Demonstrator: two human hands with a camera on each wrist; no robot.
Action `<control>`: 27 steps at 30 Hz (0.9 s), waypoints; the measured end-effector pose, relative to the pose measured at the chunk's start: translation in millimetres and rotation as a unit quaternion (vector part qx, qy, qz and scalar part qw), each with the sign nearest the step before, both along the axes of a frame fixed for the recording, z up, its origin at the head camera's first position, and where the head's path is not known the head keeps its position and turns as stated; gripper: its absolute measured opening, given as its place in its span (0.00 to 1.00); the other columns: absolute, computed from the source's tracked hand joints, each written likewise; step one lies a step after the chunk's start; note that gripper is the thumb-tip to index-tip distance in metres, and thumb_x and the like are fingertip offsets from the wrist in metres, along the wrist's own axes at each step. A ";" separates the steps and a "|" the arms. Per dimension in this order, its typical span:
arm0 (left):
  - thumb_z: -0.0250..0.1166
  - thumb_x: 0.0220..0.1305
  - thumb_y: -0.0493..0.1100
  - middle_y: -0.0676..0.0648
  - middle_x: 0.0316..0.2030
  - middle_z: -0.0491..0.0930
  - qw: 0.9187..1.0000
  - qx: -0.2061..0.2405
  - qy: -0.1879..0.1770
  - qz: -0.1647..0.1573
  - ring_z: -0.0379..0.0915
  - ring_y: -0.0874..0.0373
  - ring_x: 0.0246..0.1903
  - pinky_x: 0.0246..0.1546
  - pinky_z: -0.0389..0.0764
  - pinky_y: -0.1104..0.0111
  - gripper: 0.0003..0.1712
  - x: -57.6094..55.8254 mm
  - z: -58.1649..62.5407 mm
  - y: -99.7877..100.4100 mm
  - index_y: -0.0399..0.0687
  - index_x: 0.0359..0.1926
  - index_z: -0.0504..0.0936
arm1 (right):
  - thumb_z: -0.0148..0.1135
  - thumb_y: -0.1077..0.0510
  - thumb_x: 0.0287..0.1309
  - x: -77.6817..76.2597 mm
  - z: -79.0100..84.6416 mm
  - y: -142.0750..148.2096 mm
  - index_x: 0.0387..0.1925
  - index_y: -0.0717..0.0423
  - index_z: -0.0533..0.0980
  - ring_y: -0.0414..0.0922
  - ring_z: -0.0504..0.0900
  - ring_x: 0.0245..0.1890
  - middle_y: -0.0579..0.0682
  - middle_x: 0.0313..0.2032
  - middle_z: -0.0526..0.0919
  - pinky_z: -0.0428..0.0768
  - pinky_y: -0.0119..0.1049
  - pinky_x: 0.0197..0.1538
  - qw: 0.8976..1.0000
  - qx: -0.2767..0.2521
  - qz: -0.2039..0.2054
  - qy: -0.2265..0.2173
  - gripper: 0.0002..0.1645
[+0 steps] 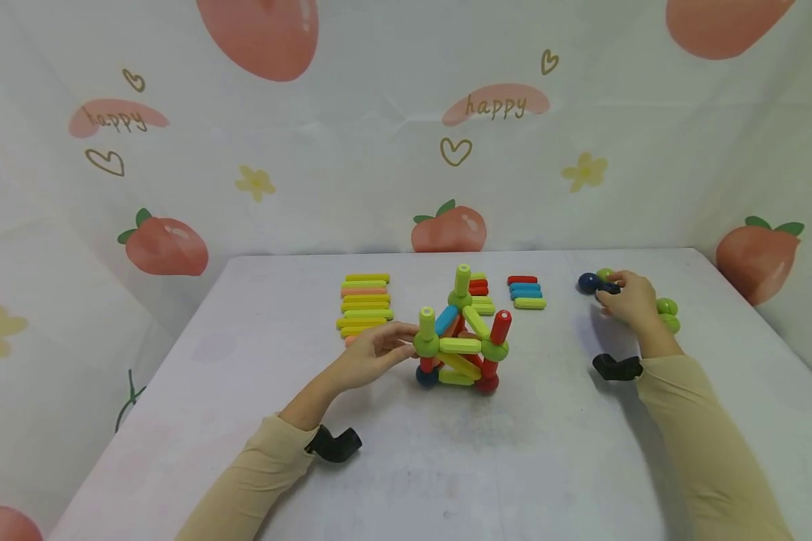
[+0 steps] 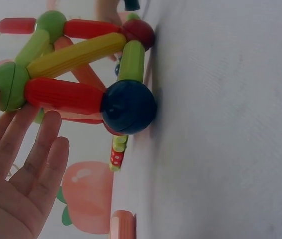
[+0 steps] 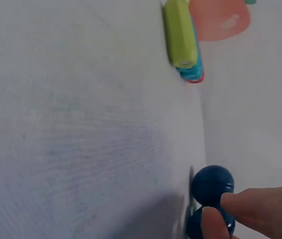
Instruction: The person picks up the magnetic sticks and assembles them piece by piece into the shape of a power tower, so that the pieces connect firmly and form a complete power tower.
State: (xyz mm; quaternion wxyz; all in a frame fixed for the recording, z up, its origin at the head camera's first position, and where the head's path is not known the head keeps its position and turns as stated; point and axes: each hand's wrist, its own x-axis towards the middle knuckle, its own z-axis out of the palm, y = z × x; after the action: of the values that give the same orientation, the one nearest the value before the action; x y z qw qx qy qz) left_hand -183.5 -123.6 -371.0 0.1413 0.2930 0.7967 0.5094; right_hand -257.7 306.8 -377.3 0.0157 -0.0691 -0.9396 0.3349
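Struct (image 1: pixel 460 346) (balls + rods) stands mid bench (image 1: pixel 528 458), approx ctr, w/ dk blue + red balls at the base, 3 green balls up top, each w/ a rod pointing up: 2 lime, 1 red. L hand (image 1: pixel 372 357) at its left side, grip loosely spread, fingers nearly straight, thumb + fingertips touching the top-left green ball (image 1: pixel 426 344). R hand (image 1: pixel 631 302) is at far right of bench, grip pinching a dk blue ball (image 3: pixel 195 225) btwn thumb + finger. 2nd dk blue ball (image 1: pixel 589 283) right next to it, a green one (image 1: pixel 604 274) just behind. More green balls (image 1: pixel 671 323) to the right of R hand. Yellow/lime/peach sticks (image 1: pixel 365 306) lined up in a col behind L hand; red/blue/lime sticks (image 1: pixel 525 290) stacked in a short col btwn struct and R hand. Another red/lime set (image 1: pixel 478 291) behind struct, partly hidden.
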 end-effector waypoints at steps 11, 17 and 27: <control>0.66 0.58 0.43 0.41 0.52 0.76 0.999 0.008 0.021 0.041 0.78 0.51 0.47 0.52 0.78 0.67 0.25 -0.4 0.3 9.6 0.42 0.56 0.72 | 0.53 0.50 0.63 7.3 22.1 -26.8 0.60 0.70 0.59 0.53 0.82 0.32 0.74 0.53 0.69 0.77 0.30 0.31 0.999 -0.019 0.039 -0.001 0.34; 0.67 0.56 0.41 0.41 0.50 0.77 0.998 0.012 0.026 0.049 0.78 0.51 0.46 0.50 0.79 0.68 0.23 -0.4 0.1 11.5 0.40 0.52 0.74 | 0.55 0.42 0.61 16.7 61.9 -78.4 0.63 0.60 0.60 0.60 0.75 0.52 0.66 0.61 0.68 0.80 0.39 0.48 0.987 -0.098 0.115 0.051 0.37; 0.66 0.58 0.42 0.40 0.51 0.76 0.999 0.018 0.026 0.040 0.78 0.51 0.47 0.51 0.79 0.67 0.24 0.8 1.4 11.9 0.39 0.53 0.73 | 0.58 0.57 0.61 26.4 94.5 -138.9 0.59 0.59 0.65 0.46 0.73 0.50 0.58 0.54 0.75 0.74 0.25 0.51 0.936 -0.185 0.272 0.123 0.25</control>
State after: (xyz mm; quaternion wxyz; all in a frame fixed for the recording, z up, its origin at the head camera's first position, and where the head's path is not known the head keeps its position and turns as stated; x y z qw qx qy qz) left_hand -182.6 -111.8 -369.6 0.0942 0.2767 0.8018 0.5212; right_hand -231.3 167.9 -282.8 0.0266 0.2291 -0.8346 0.5002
